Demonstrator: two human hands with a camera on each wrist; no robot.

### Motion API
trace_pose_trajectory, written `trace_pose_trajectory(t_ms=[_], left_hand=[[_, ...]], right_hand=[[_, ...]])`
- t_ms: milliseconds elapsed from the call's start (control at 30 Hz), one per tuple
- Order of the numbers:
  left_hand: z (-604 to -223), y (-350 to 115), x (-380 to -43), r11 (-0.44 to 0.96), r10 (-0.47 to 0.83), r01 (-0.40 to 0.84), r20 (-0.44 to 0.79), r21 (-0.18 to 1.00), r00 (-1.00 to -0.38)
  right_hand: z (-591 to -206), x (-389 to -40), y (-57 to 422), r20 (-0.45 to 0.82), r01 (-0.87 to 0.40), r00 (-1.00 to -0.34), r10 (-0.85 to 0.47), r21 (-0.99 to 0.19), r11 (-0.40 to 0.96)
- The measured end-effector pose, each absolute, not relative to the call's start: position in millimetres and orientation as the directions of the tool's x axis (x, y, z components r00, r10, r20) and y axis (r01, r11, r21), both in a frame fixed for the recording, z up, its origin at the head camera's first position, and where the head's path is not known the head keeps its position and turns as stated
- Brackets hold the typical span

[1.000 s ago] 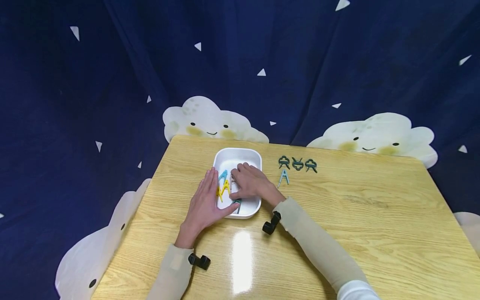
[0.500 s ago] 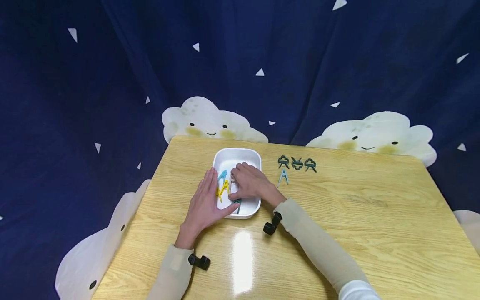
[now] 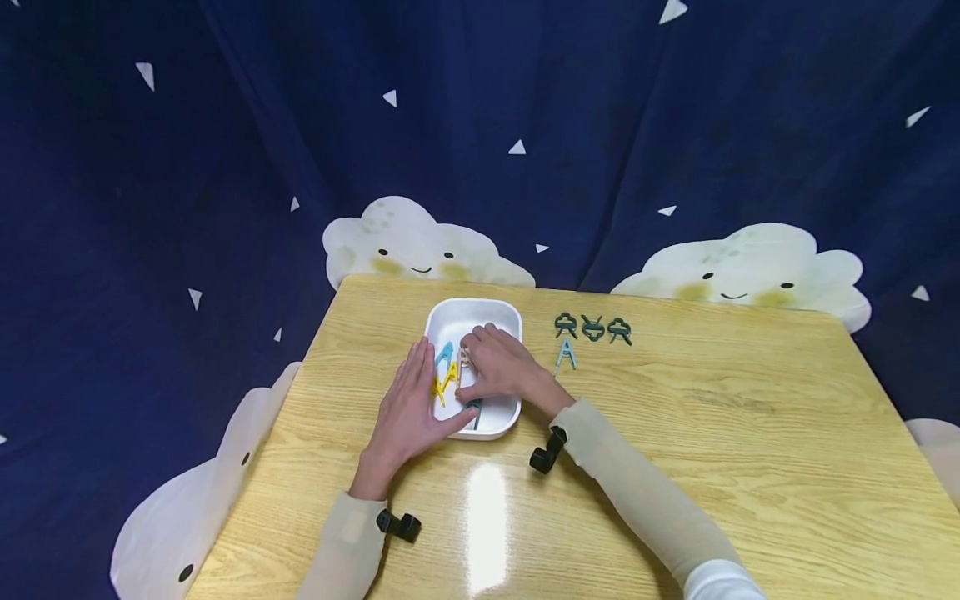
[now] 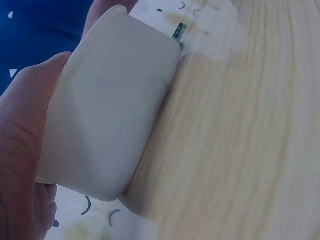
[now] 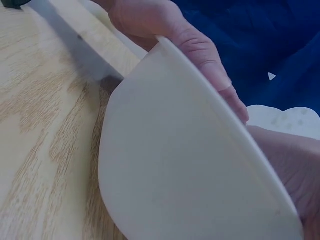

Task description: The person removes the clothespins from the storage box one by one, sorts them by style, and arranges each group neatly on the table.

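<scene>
The right hand (image 3: 501, 364) bends over the white tray (image 3: 459, 317), hiding part of its floor and right rim, and I can't make out whether the fingertips pinch the pale clip (image 3: 462, 357) or merely sit beside it. The left hand (image 3: 408, 404) blocks some of the left rim and of the leftmost yellow clip (image 3: 438, 387); its thumb covers part of the dark green clip (image 3: 477, 419). From the left wrist, the tray's wall conceals its contents, and only a sliver of a dark green piece (image 4: 179, 33) peeks past. From the right wrist, the bottom edge crops the tray, and the top left corner cuts off a dark green object (image 5: 14, 2).
</scene>
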State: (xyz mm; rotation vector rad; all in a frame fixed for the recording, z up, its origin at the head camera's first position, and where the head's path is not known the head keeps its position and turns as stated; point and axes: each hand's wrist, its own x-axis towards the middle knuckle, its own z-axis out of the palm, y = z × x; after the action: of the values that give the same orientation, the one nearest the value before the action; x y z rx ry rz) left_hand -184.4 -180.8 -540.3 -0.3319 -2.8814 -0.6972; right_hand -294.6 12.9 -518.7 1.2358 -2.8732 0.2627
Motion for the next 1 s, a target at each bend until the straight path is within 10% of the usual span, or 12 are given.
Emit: trace_pose_trajectory(t_ms=[1000], left_hand=[[-541,-181,-184,0.866,0.17,0.246,0.208,0.434,-0.963]], right_hand=[[-476,-287,92,0.16,-0.608,-0.791,-0.59,-0.311,0.73]])
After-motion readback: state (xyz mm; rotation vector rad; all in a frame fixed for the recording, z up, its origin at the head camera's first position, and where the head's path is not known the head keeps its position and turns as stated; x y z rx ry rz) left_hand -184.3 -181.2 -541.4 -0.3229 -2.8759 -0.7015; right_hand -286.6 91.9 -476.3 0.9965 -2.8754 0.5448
